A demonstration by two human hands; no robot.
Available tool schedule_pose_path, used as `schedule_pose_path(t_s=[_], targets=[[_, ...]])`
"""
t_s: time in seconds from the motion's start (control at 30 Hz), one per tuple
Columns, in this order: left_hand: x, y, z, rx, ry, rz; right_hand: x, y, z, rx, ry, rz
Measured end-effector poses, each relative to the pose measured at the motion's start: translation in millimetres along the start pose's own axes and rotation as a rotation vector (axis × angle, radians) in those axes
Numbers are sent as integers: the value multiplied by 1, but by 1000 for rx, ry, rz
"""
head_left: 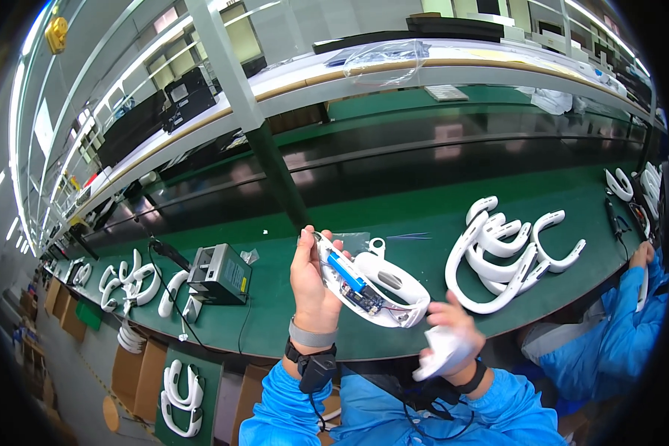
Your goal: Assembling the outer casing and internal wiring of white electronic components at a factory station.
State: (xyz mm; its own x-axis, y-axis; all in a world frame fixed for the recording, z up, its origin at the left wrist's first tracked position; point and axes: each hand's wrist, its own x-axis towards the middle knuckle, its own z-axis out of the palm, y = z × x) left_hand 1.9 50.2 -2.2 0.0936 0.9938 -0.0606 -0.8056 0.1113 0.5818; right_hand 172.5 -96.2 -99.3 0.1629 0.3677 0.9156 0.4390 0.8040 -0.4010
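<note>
My left hand (316, 286) is half closed around one end of an open curved white housing (372, 271), thumb up along its edge, holding it up over the front of the green bench (267, 323). Inside I can see a blue cylinder (346, 273) and, next to it, a circuit board (368, 299). My right hand (464, 338), just beside the housing's other end, has its fingers bent around a white piece (442, 353); both are blurred, so I can't tell its exact shape. More curved white parts (464, 256) lie heaped to my right, and a grey box (219, 275) stands to my left.
</note>
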Motion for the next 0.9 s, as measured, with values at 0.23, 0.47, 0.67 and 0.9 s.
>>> schedule_pose_path(t_s=[0.23,0.47,0.67,0.9], targets=[[-13,46,-12,-42,-128,112,-7,12,-17,-468,-355,599],[-23,63,-9,182,-102,218,-44,38,22,-668,-619,456],[-31,50,-12,154,-117,97,-20,22,27,-384,-558,572],[-34,29,-3,184,-223,90,40,-44,26,768,-612,946]])
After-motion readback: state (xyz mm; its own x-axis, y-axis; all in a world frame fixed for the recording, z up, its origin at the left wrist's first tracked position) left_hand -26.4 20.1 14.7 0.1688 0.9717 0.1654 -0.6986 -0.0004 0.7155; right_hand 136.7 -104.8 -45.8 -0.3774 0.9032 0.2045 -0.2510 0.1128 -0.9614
